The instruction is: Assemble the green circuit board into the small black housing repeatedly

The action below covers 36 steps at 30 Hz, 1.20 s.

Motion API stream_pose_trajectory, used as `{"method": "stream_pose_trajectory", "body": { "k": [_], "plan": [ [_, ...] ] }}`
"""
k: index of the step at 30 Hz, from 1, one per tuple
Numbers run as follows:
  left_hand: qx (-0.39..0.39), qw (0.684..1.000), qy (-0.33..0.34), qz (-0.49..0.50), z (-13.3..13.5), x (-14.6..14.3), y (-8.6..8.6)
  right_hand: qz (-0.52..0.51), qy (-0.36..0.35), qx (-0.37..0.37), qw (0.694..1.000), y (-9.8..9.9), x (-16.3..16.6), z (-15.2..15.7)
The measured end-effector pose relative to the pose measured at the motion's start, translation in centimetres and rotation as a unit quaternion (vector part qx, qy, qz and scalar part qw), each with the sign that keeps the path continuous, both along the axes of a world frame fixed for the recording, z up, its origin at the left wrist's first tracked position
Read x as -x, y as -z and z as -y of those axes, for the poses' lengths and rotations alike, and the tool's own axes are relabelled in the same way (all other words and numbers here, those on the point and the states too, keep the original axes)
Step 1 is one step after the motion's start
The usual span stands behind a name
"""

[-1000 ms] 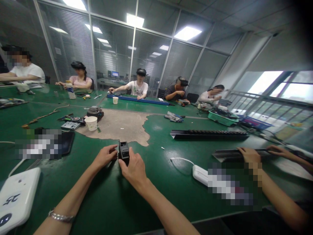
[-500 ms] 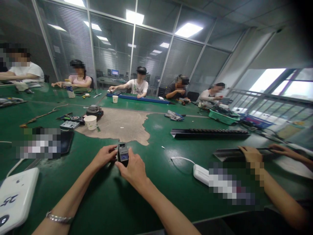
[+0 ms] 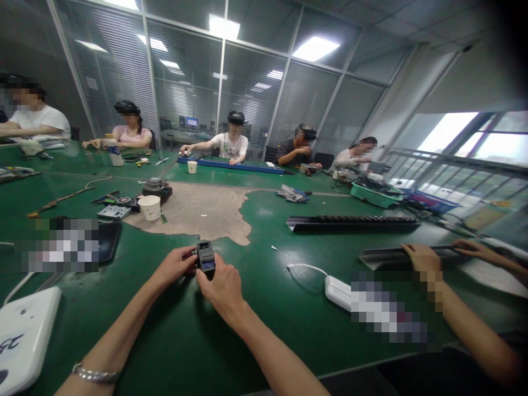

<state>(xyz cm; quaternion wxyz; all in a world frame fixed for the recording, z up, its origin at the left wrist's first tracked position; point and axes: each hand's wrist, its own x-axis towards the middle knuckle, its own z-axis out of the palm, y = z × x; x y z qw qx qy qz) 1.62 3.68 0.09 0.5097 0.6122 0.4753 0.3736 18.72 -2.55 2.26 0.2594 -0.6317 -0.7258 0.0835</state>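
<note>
A small dark grey module [image 3: 205, 257] with a blue patch on its face stands on the green table [image 3: 173, 330] in front of me. My right hand [image 3: 220, 289] is wrapped round its near right side. My left hand [image 3: 175, 265] pinches it from the left, fingers curled against its side. A bracelet shows on my left wrist.
A white device [image 3: 22, 338] lies at the near left and a white power strip [image 3: 340, 291] with a cable at the right. A co-worker's hands [image 3: 421, 258] rest on a dark metal rail [image 3: 396, 256] at the right. A paper cup [image 3: 149, 207], another black rail [image 3: 350, 222] and several seated people lie farther off.
The module has been tilted toward me so that its blue-marked face shows. Both hands stayed on it. The camera shifted slightly.
</note>
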Motion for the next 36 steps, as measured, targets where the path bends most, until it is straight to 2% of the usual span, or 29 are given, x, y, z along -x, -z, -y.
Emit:
{"method": "stream_pose_trajectory", "body": {
  "k": [5,9,12,16,23,30,36],
  "plan": [
    [0.0,1.0,0.019,0.01,0.1,-0.1,0.0,-0.064,-0.008,-0.03,0.997,-2.1,-0.6,0.0],
    [-0.001,1.0,0.024,0.0,0.1,-0.1,0.0,-0.103,-0.012,-0.055,0.993,-3.3,-2.7,-0.7],
    [-0.002,1.0,0.01,-0.008,0.2,-0.1,0.1,-0.088,0.024,-0.055,0.994,-2.8,-4.9,-1.4],
    [0.002,1.0,0.005,-0.023,0.2,-0.1,0.0,-0.052,0.068,-0.034,0.996,-1.2,-7.2,-1.7],
    [-0.011,0.999,0.015,-0.037,0.4,-0.2,-0.3,-0.007,0.082,0.004,0.997,1.1,-8.5,-0.8],
    [-0.012,0.999,-0.005,-0.048,-0.1,0.0,0.5,0.004,0.059,-0.071,0.996,1.6,-8.5,-0.5],
    [-0.009,0.999,0.005,-0.035,0.0,-0.1,0.3,-0.036,0.028,-0.065,0.997,0.5,-7.4,-0.7]
  ]
}}
